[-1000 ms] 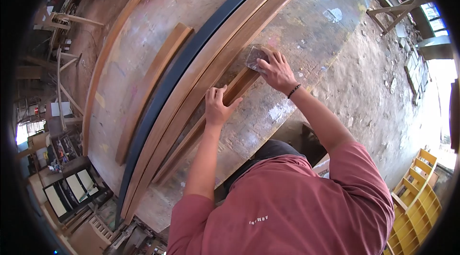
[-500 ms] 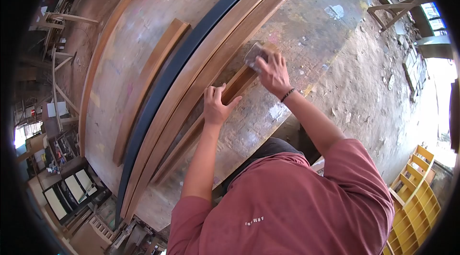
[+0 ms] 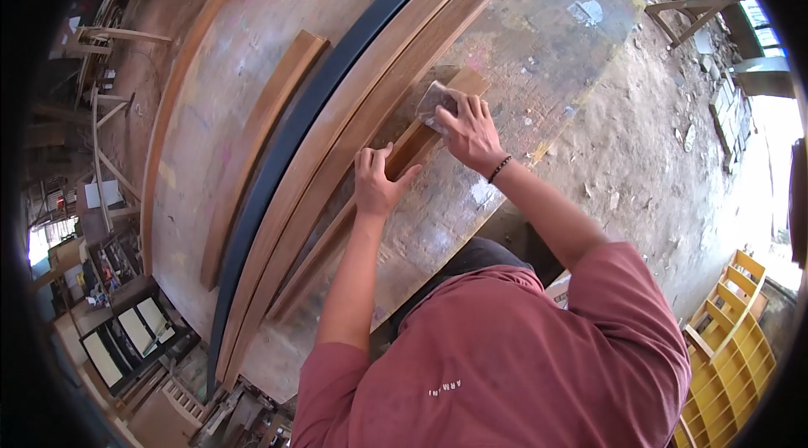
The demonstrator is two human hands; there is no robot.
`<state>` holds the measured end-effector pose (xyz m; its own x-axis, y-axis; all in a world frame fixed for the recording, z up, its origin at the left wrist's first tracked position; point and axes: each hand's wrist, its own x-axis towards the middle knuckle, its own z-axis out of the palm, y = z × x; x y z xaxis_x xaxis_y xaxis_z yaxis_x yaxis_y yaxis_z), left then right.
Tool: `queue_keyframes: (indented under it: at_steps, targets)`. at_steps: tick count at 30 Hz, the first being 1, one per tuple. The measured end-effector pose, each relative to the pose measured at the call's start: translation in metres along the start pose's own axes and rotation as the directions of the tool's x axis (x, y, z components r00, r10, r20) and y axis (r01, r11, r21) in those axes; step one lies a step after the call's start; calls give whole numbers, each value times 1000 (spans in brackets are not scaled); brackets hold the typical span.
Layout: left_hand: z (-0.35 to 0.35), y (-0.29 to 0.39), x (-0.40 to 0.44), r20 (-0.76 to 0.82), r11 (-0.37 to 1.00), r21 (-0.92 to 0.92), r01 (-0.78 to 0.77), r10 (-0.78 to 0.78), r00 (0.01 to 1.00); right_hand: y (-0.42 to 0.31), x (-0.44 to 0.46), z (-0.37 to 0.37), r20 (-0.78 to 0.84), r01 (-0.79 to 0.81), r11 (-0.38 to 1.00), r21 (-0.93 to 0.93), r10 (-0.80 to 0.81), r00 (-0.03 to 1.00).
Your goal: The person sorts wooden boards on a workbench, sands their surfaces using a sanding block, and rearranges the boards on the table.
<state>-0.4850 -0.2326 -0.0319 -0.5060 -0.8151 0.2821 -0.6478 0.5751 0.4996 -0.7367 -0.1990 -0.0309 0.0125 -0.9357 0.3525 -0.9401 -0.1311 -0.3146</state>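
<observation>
A short brown wooden piece (image 3: 411,149) lies on the worn, paint-stained tabletop (image 3: 555,53), beside long wooden strips (image 3: 337,132) that look curved. My left hand (image 3: 380,183) grips this piece around its middle, thumb on the near side and fingers on the far side. Toward the piece's upper end, my right hand (image 3: 470,132) is closed on a greyish flat pad (image 3: 435,103), which rests on the wood. The pad's underside is hidden. A dark blue strip (image 3: 324,116) runs along the far side of the long brown strips.
Another short wooden piece (image 3: 261,153) lies beyond the blue strip, and a long strip (image 3: 172,111) follows the table's far edge. A yellow slatted frame (image 3: 728,347) stands at lower right. Dark panels with pale inserts (image 3: 130,339) are at lower left. Wooden supports (image 3: 694,15) stand at upper right.
My right hand and the pad have moved left and slightly down along the wooden piece, uncovering more of its upper end. My left hand keeps its hold, with only a slight shift in view.
</observation>
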Motion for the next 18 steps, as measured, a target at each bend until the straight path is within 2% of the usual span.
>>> queue_keyframes:
  at_steps: [1, 2, 3, 4, 5, 6, 8, 10, 11, 12, 13, 14, 15, 16, 17, 18]
  targets:
    - [-1, 3, 0, 6, 1000, -2, -1, 1, 1000, 16, 5, 2, 176, 19, 997, -81, -4, 984]
    - [-3, 5, 1, 0, 1000, 4, 4, -4, 1000, 31, 11, 4, 177, 22, 997, -79, -8, 984]
    - [-3, 5, 0, -7, 1000, 12, 14, -14, 1000, 37, 27, -11, 78, -213, 967, -138, 225, 971]
    - [-4, 4, -3, -7, 1000, 18, 22, -21, 1000, 38, 36, -18, -31, -442, 881, -169, 444, 896]
    - [-3, 3, -4, 5, 999, 21, 33, -33, 999, 38, 27, 10, -88, -357, 934, -24, 354, 931]
    - [-1, 2, 0, 15, 999, 22, 32, -32, 999, 23, 19, 22, -140, -95, 995, -6, 93, 986]
    - [0, 2, 1, 0, 1000, 18, 9, -9, 1000, 15, 7, 0, 142, 55, 995, -88, -42, 989]
    - [-3, 1, -7, -17, 1000, 26, 12, -11, 1000, 52, 36, -8, 1, -314, 949, -10, 314, 949]
    - [-2, 0, -8, -21, 999, 51, -6, 7, 1000, 47, 42, -15, 35, -410, 898, -162, 420, 907]
    - [1, 0, -2, -34, 997, 72, -38, 41, 999, 40, 36, -11, 19, -407, 898, -166, 416, 909]
    - [1, 0, 1, -36, 996, 68, -60, 63, 997, 25, 13, -1, 74, -172, 973, -151, 184, 980]
    - [-1, 0, -1, 20, 994, 94, -56, 54, 998, 12, -6, 0, 127, 76, 989, -126, -60, 990]
    - [-2, -1, -1, 67, 991, 125, -38, 30, 997, 5, -18, -13, 120, 82, 988, -132, -66, 991]
    - [0, -1, 1, 51, 991, 130, -33, 26, 998, 2, -28, -31, 108, -17, 1000, -23, 19, 994]
    - [3, 1, 1, 33, 983, 134, -126, 122, 992, 5, -36, -45, 113, -114, 989, 92, 104, 988]
    - [5, 3, 0, 27, 965, 140, -224, 222, 975, 14, -44, -53, 113, -109, 989, 99, 98, 989]
